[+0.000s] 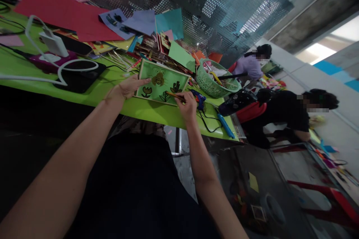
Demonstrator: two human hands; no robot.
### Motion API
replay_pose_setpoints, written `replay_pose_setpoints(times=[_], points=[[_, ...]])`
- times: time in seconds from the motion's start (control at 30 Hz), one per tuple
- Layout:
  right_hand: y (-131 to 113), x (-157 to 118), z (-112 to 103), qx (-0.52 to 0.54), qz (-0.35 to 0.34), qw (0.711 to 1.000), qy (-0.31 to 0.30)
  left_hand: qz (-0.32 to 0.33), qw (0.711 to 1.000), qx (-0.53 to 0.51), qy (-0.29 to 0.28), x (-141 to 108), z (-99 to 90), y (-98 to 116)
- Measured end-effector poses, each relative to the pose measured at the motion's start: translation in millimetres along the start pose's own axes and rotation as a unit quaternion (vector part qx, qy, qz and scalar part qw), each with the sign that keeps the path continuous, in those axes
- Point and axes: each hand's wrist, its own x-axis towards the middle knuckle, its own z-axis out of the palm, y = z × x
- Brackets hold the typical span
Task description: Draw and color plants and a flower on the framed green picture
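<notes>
A framed green picture (168,80) with a brown bee-like figure and dark-outlined flowers is tilted up at the table's near edge. My left hand (130,86) grips its left side, thumb on the front and the other fingers behind. In my closed right hand (187,105) is a thin orange-brown stick (174,95), perhaps a brush or pencil. Its tip is at the flower low in the middle of the picture. A blue glue gun (199,99) with a black cord lies just right of my right hand.
Red paper sheets (61,11), coloured cards and thin sticks crowd the green table's (140,112) back. At left are a white charger (54,43) and cables. A green basket (213,82) and blue tool (226,125) stand right. Two people (288,112) sit beyond.
</notes>
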Motion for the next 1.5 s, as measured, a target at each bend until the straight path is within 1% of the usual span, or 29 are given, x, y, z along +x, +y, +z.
replay_pose_setpoints(times=[0.13, 0.3, 0.47, 0.53, 0.67, 0.83, 1.0, 1.17, 1.4, 1.5], points=[[0.0, 0.6, 0.0, 0.006, -0.007, 1.0, 0.003, 0.008, 1.0, -0.017, 0.014, 0.3, -0.1, -0.1], [1.5, 0.0, -0.8, 0.028, -0.022, 0.999, 0.024, 0.012, 0.999, -0.024, 0.025, -1.3, 0.7, 2.1], [1.7, 0.2, -0.1, 0.018, -0.007, 1.0, -0.002, 0.014, 0.999, -0.027, 0.028, -1.3, 1.5, 3.5], [1.5, -0.1, -0.8, 0.01, -0.001, 1.0, -0.001, 0.013, 0.999, -0.025, 0.029, -0.5, 1.5, 3.2], [0.6, -1.2, -2.4, 0.019, 0.008, 1.0, 0.01, 0.007, 1.0, -0.018, 0.025, -1.1, 1.8, 3.3], [0.3, -0.7, -1.9, 0.024, 0.014, 1.0, -0.006, -0.003, 1.0, -0.008, 0.007, -4.0, 3.0, 4.8], [0.6, -0.7, -1.5, 0.018, 0.017, 1.0, -0.014, -0.004, 1.0, -0.002, 0.004, -2.3, 2.8, 3.4], [-0.3, -0.8, -1.1, 0.016, 0.008, 1.0, -0.007, 0.007, 1.0, -0.002, -0.003, 0.0, 0.9, 0.7], [-1.3, -0.3, 0.7, 0.018, -0.007, 1.0, 0.004, 0.003, 1.0, 0.015, -0.006, 2.0, -3.0, -3.1], [0.3, -0.4, 0.5, 0.005, -0.003, 1.0, 0.002, 0.004, 1.0, 0.017, -0.001, 1.3, -3.2, -2.6]])
